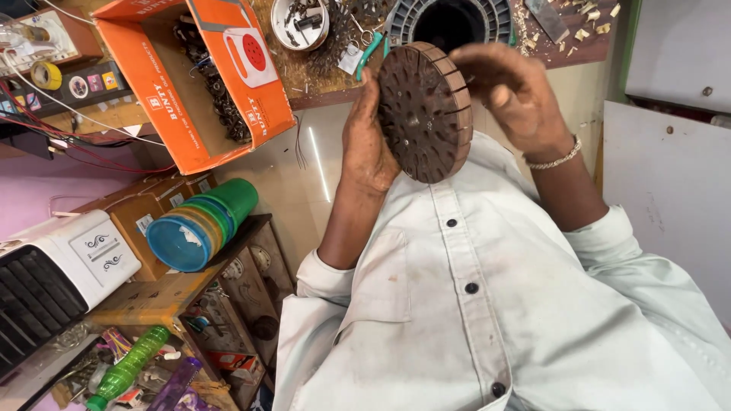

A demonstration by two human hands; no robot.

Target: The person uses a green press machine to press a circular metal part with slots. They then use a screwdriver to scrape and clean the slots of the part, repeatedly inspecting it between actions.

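Observation:
I hold a round dark-brown disc point(420, 114) upright in front of my chest; its face has many small holes and its rim is banded with tan segments. My left hand point(368, 144) grips the disc's left edge, thumb side along the rim. My right hand point(512, 95), with a metal bracelet at the wrist, is curled over the disc's upper right edge. Just behind the disc, a grey ribbed ring point(455, 19) with a dark hollow centre lies on the workbench.
An open orange carton point(171, 95) holding dark metal parts sits at the bench's left. A white bowl point(299, 23) of small hardware and green-handled pliers point(371, 53) lie beside it. Stacked coloured plastic tubs point(202, 224), a white appliance point(57, 278) and a green bottle point(126, 369) are lower left.

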